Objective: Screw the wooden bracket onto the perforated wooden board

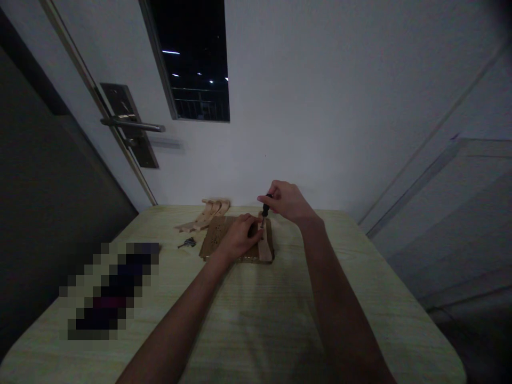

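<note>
Forearms (344, 298) nearest, reaching over a pale table (264, 341). Left: dark item (120, 288), pixelated, unreadable. Beyond it, small pile of screws (189, 243); behind, loose curved wooden pieces (208, 216) near the door (280, 133). Brown board (216, 230) at far middle of table, partly covered by left hand (241, 234); wooden strip (264, 249) lies along its right side. Right hand (285, 200) clasps black-handled screwdriver (265, 207), tip down at strip. Left thumb and fingers spread beside strip; cannot tell if they pinch anything.
</note>
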`<state>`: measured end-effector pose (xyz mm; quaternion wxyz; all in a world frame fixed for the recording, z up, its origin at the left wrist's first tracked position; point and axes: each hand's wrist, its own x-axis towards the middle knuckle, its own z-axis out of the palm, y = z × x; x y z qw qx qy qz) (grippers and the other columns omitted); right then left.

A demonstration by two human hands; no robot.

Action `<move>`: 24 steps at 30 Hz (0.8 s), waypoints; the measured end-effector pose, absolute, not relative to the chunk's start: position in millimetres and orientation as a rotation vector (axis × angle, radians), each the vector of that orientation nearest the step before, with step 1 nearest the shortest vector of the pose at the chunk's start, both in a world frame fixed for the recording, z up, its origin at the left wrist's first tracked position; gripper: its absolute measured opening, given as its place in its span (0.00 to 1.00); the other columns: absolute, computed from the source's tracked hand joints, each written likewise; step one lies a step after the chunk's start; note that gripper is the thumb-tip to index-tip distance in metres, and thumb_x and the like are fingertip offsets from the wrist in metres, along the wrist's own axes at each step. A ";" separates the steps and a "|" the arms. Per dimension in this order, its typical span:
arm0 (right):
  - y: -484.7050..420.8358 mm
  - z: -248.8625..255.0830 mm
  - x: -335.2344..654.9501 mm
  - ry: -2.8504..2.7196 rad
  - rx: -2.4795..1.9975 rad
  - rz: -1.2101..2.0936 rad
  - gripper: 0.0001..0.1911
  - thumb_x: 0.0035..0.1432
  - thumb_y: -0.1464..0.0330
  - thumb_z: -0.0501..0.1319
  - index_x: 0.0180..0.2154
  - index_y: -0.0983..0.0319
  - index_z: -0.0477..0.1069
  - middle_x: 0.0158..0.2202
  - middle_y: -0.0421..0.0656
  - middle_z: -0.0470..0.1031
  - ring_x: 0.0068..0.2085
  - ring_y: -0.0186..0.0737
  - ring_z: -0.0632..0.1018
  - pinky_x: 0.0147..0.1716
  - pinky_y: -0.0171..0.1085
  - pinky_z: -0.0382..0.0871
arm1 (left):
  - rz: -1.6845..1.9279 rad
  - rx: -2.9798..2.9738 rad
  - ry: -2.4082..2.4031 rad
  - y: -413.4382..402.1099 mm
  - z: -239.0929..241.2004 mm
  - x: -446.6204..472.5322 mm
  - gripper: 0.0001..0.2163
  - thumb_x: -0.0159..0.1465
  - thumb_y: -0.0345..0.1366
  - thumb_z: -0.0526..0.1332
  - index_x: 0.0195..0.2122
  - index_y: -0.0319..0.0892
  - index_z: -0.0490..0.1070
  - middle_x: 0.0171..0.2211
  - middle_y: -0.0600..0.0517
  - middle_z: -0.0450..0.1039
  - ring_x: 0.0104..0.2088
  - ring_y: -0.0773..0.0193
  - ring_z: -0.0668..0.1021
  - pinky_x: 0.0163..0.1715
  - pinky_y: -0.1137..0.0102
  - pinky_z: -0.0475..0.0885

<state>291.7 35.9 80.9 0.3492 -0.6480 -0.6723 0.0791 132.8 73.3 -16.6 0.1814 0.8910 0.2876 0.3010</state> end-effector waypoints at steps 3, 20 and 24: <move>35.2 80.1 290.9 -1.745 -1.662 0.213 0.11 0.52 0.64 0.63 0.26 0.61 0.63 0.20 0.38 0.68 0.23 0.32 0.69 0.25 0.33 0.59 | 0.847 2.525 0.809 73.5 -16.9 132.4 0.09 0.61 0.36 0.57 0.41 0.41 0.70 0.38 0.48 0.71 0.41 0.58 0.73 0.44 0.63 0.68; 32.3 78.5 292.5 -1.760 -1.481 0.523 0.07 0.56 0.64 0.59 0.33 0.61 0.67 0.20 0.38 0.73 0.22 0.33 0.75 0.22 0.30 0.66 | 0.839 2.517 0.819 72.2 -14.1 133.1 0.08 0.60 0.36 0.58 0.40 0.41 0.69 0.37 0.48 0.71 0.40 0.59 0.73 0.43 0.64 0.68; 29.4 82.5 294.5 -1.809 -1.512 0.433 0.06 0.55 0.69 0.57 0.36 0.62 0.70 0.22 0.40 0.74 0.24 0.34 0.76 0.25 0.31 0.68 | 0.824 2.510 0.838 72.4 -14.7 132.4 0.09 0.60 0.36 0.58 0.41 0.40 0.69 0.37 0.48 0.71 0.40 0.58 0.73 0.43 0.63 0.68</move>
